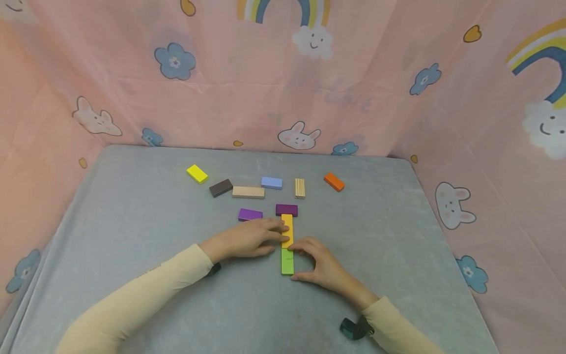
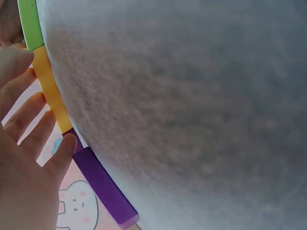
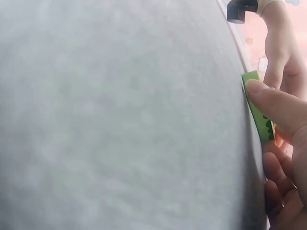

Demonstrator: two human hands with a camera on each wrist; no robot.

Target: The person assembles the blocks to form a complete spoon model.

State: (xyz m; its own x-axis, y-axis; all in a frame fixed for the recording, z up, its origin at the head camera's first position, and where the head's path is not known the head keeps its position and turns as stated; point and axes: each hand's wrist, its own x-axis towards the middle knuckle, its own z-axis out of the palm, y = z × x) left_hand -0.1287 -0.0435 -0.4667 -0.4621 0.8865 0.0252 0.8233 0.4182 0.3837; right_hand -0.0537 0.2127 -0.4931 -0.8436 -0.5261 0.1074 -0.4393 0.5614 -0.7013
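A green block (image 1: 287,263) and an orange-yellow block (image 1: 287,231) lie end to end in a line on the table, with a dark purple block (image 1: 286,210) across the far end. My left hand (image 1: 254,238) rests its fairly straight fingertips on the orange-yellow block from the left; the left wrist view shows the fingers spread along that block (image 2: 50,91). From the right, my right hand (image 1: 325,265) holds the green block between thumb and fingers, the thumb at its near end. The right wrist view shows the thumb on the green block (image 3: 259,108); the fingertips are partly hidden.
Beyond the hands lie a violet block (image 1: 250,215), a wooden block (image 1: 248,192), a dark brown block (image 1: 221,188), a yellow block (image 1: 197,174), a blue block (image 1: 271,183), a striped block (image 1: 299,188) and an orange block (image 1: 334,182). A pink curtain (image 1: 247,103) hangs behind the grey-covered table (image 1: 380,236).
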